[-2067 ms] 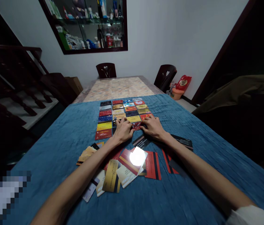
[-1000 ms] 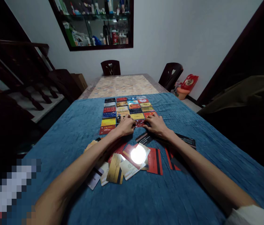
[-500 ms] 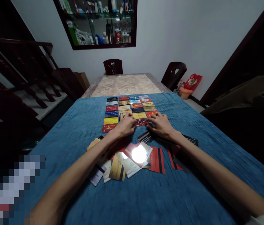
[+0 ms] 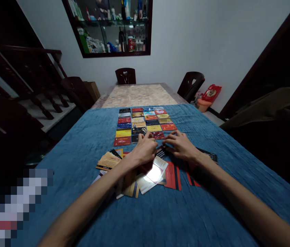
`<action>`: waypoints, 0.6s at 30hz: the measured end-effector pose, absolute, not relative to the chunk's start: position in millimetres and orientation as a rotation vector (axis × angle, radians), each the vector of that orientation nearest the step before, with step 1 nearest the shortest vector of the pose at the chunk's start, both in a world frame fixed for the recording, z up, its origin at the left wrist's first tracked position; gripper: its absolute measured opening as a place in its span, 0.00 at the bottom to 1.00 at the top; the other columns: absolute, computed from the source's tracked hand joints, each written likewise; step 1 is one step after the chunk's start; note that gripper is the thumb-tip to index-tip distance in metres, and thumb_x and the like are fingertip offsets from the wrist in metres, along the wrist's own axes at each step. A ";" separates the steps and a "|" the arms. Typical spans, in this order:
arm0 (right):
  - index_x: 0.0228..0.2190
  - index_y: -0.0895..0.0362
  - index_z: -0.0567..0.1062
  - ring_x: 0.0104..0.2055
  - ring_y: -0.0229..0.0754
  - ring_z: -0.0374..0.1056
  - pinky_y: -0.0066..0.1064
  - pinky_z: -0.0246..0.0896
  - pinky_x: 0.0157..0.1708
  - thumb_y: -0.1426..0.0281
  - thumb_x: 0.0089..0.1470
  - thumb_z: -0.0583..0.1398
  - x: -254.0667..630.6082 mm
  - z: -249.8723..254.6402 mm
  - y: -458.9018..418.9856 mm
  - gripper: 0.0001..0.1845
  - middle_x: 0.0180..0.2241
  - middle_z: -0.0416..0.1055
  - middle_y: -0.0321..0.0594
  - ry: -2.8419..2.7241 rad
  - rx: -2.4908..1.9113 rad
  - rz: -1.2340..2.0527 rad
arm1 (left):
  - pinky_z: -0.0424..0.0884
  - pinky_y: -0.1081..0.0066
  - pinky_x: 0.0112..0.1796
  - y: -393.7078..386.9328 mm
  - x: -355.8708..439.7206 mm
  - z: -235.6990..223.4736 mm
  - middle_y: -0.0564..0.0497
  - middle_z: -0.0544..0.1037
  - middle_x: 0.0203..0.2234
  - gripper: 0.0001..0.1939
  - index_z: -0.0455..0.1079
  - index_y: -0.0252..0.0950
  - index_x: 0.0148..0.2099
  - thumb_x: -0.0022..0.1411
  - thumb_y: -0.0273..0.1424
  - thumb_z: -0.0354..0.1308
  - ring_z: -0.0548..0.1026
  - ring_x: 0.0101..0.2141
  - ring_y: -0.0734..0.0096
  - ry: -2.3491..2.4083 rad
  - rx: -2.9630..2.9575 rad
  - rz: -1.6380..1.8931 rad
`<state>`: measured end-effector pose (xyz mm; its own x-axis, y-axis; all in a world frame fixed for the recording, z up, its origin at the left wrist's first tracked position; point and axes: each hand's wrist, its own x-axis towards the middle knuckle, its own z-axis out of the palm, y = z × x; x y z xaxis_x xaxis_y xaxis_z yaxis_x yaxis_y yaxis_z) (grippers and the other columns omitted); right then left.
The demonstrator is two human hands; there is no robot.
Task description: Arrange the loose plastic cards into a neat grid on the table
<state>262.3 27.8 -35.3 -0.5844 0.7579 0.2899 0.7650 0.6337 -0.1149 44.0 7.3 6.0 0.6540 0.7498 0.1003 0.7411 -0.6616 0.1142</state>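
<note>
A grid of colourful cards (image 4: 145, 121) lies in neat rows on the blue cloth (image 4: 83, 144). Nearer to me is a loose heap of cards (image 4: 147, 176), some face down and showing black stripes. My left hand (image 4: 145, 149) rests at the grid's front row, its bent fingertips on a dark red card (image 4: 159, 134). My right hand (image 4: 182, 145) lies beside it, with its fingers spread flat over a black card (image 4: 161, 151) at the heap's far edge. Neither hand lifts anything.
Beyond the cloth the patterned tabletop (image 4: 137, 94) shows bare, with two dark chairs (image 4: 125, 75) (image 4: 191, 84) at its far end. A red bag (image 4: 212, 92) stands by the wall. A glass cabinet (image 4: 114, 27) hangs above, and a staircase (image 4: 32, 89) runs at the left.
Both hands have drawn back a little from the grid toward the loose heap. The right hand now lies over the black card. The front row's red card is uncovered.
</note>
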 end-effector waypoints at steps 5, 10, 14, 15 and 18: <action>0.49 0.51 0.77 0.55 0.57 0.57 0.47 0.52 0.46 0.70 0.53 0.60 260.9 -33.1 23.2 0.20 0.52 0.73 0.45 -2.656 -1.212 0.069 | 0.60 0.52 0.48 1.4 54.5 6.7 0.41 0.80 0.40 0.13 0.76 0.34 0.38 0.68 0.29 0.50 0.64 0.53 0.50 1.272 2.795 0.135; 0.50 0.52 0.77 0.56 0.57 0.56 0.50 0.51 0.49 0.70 0.54 0.58 259.7 -31.3 24.4 0.21 0.54 0.73 0.45 -2.719 -1.205 0.121 | 0.61 0.52 0.48 -0.3 57.5 6.9 0.40 0.80 0.39 0.15 0.77 0.34 0.37 0.68 0.29 0.48 0.65 0.51 0.51 1.284 2.773 0.059; 0.51 0.52 0.77 0.56 0.58 0.56 0.50 0.52 0.50 0.70 0.55 0.58 260.8 -30.3 25.9 0.22 0.54 0.73 0.47 -2.751 -1.179 0.133 | 0.61 0.52 0.48 -0.2 58.1 5.5 0.39 0.80 0.39 0.14 0.77 0.34 0.36 0.67 0.29 0.49 0.66 0.50 0.50 1.291 2.766 0.046; 0.51 0.52 0.77 0.56 0.58 0.57 0.51 0.52 0.50 0.70 0.54 0.58 261.2 -29.9 25.9 0.22 0.54 0.72 0.47 -2.761 -1.174 0.131 | 0.62 0.52 0.48 -0.2 58.4 4.8 0.39 0.80 0.39 0.14 0.77 0.34 0.36 0.67 0.29 0.50 0.66 0.50 0.50 1.295 2.764 0.052; 0.53 0.51 0.76 0.57 0.59 0.57 0.51 0.54 0.50 0.70 0.52 0.60 262.7 -29.1 25.9 0.25 0.55 0.72 0.47 -2.782 -1.168 0.144 | 0.63 0.51 0.47 0.4 59.4 2.0 0.38 0.80 0.38 0.14 0.77 0.33 0.35 0.67 0.30 0.50 0.67 0.49 0.49 1.301 2.772 0.076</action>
<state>262.7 25.9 -29.1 -0.6948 0.7154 0.0743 0.7039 0.6975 -0.1340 59.4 0.4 2.0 0.6384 0.7696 0.0112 0.7657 -0.6365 0.0922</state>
